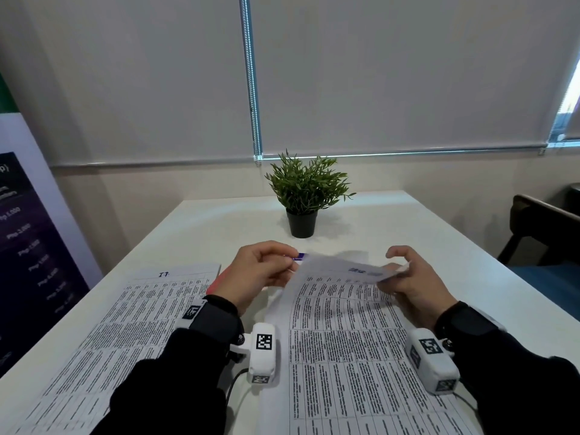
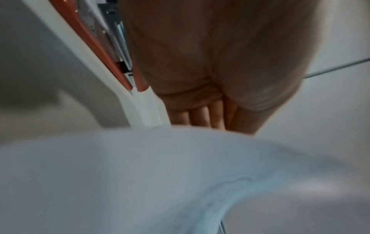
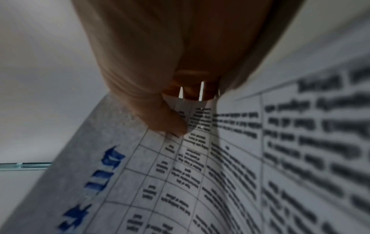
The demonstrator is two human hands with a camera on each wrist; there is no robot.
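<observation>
A printed sheet with a table of text (image 1: 345, 324) lies on the white table (image 1: 439, 233) in front of me, its far edge lifted and curled. My right hand (image 1: 397, 271) pinches the far right corner; in the right wrist view the thumb (image 3: 166, 120) presses on the printed sheet (image 3: 200, 174). My left hand (image 1: 282, 265) is curled round a red and white stapler (image 1: 216, 282) at the sheet's far left corner. In the left wrist view the stapler (image 2: 140, 101) runs beside the palm (image 2: 200, 63), above the blurred paper (image 2: 140, 174).
A second printed sheet (image 1: 141, 309) lies flat on the table to the left. A potted green plant (image 1: 306, 196) stands at the back middle. A dark chair (image 1: 539, 233) is at the right and a banner (image 1: 31, 240) at the left.
</observation>
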